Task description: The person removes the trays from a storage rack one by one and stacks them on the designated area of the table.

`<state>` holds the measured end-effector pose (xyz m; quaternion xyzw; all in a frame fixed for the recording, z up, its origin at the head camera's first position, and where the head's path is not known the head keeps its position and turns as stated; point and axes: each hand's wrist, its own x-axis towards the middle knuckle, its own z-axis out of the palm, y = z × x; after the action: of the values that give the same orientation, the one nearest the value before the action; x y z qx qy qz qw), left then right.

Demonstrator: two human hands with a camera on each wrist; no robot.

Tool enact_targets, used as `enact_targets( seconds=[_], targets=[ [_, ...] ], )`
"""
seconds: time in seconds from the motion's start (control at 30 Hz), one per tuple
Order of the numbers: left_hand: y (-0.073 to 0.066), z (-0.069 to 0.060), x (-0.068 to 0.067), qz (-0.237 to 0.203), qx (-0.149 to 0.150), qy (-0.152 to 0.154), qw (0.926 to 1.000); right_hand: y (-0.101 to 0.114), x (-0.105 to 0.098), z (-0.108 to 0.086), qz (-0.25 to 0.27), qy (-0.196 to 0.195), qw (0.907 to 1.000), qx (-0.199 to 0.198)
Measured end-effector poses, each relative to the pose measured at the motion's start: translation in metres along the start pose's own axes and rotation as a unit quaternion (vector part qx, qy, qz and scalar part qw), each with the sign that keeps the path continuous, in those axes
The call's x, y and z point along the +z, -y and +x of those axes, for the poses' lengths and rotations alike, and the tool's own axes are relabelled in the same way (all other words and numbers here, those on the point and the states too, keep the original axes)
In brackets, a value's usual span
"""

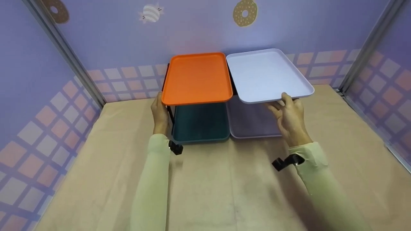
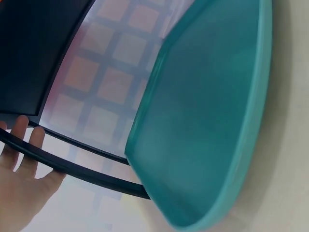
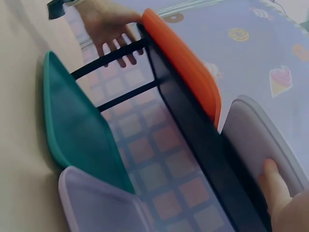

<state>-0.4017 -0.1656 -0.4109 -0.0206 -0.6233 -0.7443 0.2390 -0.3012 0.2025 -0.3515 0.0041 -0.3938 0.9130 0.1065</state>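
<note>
My right hand (image 1: 291, 121) pinches the front edge of a white tray (image 1: 268, 75), thumb on top and fingers beneath. In the right wrist view that tray stands tilted, its near side lifted off the black upper shelf (image 3: 190, 116) of a two-tier rack. An orange tray (image 1: 197, 78) lies beside it on the same shelf. At the rack's left end, my left hand (image 1: 160, 112) touches the black side bar (image 2: 79, 170), its fingers extended past it. Below, a teal tray (image 1: 202, 123) and a lavender tray (image 1: 252, 118) sit side by side.
The rack stands on a beige-covered table (image 1: 205, 186), close to the patterned back wall (image 1: 192, 29). Similar side panels rise at left and right, with metal posts (image 1: 64, 54) at the corners. A black wrist camera (image 1: 176, 147) sits on each sleeve.
</note>
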Motion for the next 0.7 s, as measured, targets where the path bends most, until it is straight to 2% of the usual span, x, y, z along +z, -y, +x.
enact_targets(
  seconds=[0.2,0.57,0.7],
  targets=[
    [0.000,-0.002,-0.005,0.020,0.006,0.010,0.9997,0.003,-0.013,-0.007,0.011,0.008,0.9999,-0.009],
    [0.001,0.000,-0.010,-0.003,-0.010,0.027,0.9996,0.023,-0.023,-0.028,0.042,0.036,0.9975,-0.045],
    [-0.001,0.000,-0.011,0.009,-0.019,0.035,0.9992,0.030,-0.026,-0.035,0.052,0.046,0.9961,-0.053]
  ],
)
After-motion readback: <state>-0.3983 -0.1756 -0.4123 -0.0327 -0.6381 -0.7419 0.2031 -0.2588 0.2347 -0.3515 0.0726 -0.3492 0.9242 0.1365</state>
